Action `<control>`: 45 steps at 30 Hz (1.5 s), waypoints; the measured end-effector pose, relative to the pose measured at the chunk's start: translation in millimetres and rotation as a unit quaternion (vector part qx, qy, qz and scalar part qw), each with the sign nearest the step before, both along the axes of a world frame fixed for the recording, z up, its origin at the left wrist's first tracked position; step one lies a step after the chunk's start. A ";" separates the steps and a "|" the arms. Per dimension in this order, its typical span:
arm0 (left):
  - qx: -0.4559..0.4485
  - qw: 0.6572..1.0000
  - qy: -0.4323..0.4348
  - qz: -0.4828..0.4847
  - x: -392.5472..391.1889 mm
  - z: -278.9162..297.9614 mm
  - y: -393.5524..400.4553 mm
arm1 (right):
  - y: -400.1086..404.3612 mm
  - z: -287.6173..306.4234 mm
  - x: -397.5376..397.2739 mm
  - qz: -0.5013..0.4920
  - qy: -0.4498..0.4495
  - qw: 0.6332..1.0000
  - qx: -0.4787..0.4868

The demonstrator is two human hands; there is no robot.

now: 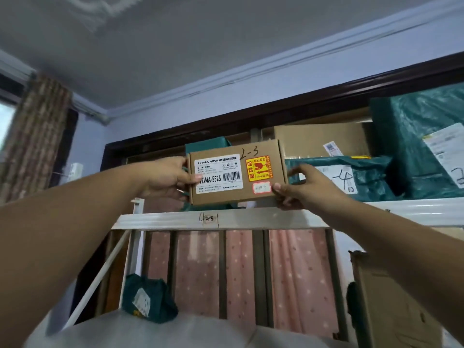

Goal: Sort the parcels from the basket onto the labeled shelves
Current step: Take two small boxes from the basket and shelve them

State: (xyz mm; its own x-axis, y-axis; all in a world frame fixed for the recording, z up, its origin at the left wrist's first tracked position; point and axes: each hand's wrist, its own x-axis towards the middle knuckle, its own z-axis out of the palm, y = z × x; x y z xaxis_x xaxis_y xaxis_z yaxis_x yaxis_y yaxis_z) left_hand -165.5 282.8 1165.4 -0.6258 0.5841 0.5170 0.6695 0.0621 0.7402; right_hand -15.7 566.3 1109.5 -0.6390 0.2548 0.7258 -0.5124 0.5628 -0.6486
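Overhead, a person's left hand (167, 178) and right hand (305, 188) grip a small cardboard parcel (237, 173) by its short ends, fingers curled round the edges, holding it upright just above the white top shelf (251, 220) marked "2-3". Handwriting on the parcel seems to match. Its smooth, stiff card carries a fragile sticker; set too near the shelf's lip, it could tip off. Crinkled green plastic bags (411, 136) crowd beyond the fingers.
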 end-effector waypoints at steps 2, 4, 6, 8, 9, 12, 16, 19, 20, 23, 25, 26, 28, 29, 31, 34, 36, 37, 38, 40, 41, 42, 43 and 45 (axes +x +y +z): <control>0.038 0.999 0.020 0.025 -22.7 4.3 -7.6 | -17.5 8.8 -27.2 -0.024 0.014 0.999 0.015; 0.072 0.996 0.032 0.050 -45.9 6.9 -12.4 | -31.3 16.7 -53.8 -0.045 0.014 0.999 0.026; 0.093 0.993 0.034 0.065 -71.8 9.3 -15.7 | -41.7 24.5 -83.0 -0.070 0.018 0.997 0.037; 0.097 0.991 0.043 0.079 -96.8 10.9 -15.4 | -48.8 29.1 -108.0 -0.103 0.014 0.993 0.056; 0.094 0.990 0.050 0.090 -107.2 11.3 -13.0 | -50.3 30.0 -117.2 -0.125 0.009 0.990 0.066; 0.090 0.989 0.065 0.096 -137.5 8.1 -0.9 | -50.3 33.2 -142.9 -0.192 -0.002 0.977 0.094; 0.101 0.991 0.044 0.070 -173.3 -3.1 25.4 | -39.7 31.5 -161.2 -0.276 -0.052 0.950 0.135; 0.112 0.992 0.032 0.057 -189.2 -15.0 40.9 | -33.0 30.1 -166.5 -0.337 -0.076 0.924 0.165; 0.112 0.991 0.040 0.055 -192.3 -20.3 45.2 | -31.0 30.1 -168.2 -0.351 -0.084 0.916 0.173; 0.138 0.988 0.051 0.049 -200.6 -28.8 52.6 | -31.3 30.6 -169.5 -0.366 -0.115 0.902 0.196; 0.145 0.988 0.036 0.039 -201.6 -29.8 54.4 | -30.5 30.6 -169.5 -0.365 -0.129 0.900 0.200; 0.144 0.988 0.033 0.038 -202.4 -29.2 54.5 | -30.7 31.0 -168.8 -0.367 -0.134 0.899 0.198; 0.134 0.989 0.047 0.049 -201.8 -29.0 54.4 | -31.6 31.1 -167.3 -0.371 -0.141 0.897 0.195; 0.133 0.988 0.054 0.057 -201.0 -29.0 54.5 | -31.5 31.0 -167.2 -0.376 -0.142 0.895 0.195; 0.132 0.987 0.062 0.068 -202.2 -29.8 54.2 | -33.4 28.8 -167.3 -0.389 -0.137 0.890 0.193; 0.136 0.985 0.071 0.075 -201.7 -28.7 55.1 | -35.7 27.8 -164.1 -0.408 -0.125 0.885 0.184; 0.133 0.986 0.067 0.075 -198.1 -27.9 52.6 | -36.8 28.9 -161.9 -0.400 -0.105 0.893 0.177; 0.129 0.987 0.071 0.069 -196.2 -27.4 53.1 | -36.1 28.4 -161.0 -0.394 -0.092 0.898 0.172; 0.124 0.987 0.077 0.067 -195.5 -27.4 52.8 | -38.2 27.3 -158.7 -0.390 -0.079 0.902 0.167; 0.126 0.985 0.091 0.071 -198.0 -26.7 52.6 | -43.6 25.0 -155.9 -0.385 -0.059 0.906 0.163; 0.129 0.985 0.090 0.068 -196.2 -26.6 52.5 | -44.6 24.6 -154.8 -0.376 -0.053 0.911 0.163; 0.135 0.985 0.086 0.071 -188.9 -27.6 51.3 | -47.0 24.0 -152.2 -0.367 -0.052 0.915 0.162; 0.138 0.983 0.089 0.084 -176.5 -30.2 48.3 | -49.4 23.9 -150.0 -0.357 -0.044 0.918 0.165; 0.131 0.980 0.099 0.111 -157.8 -32.4 45.5 | -50.5 26.9 -146.5 -0.345 -0.021 0.922 0.174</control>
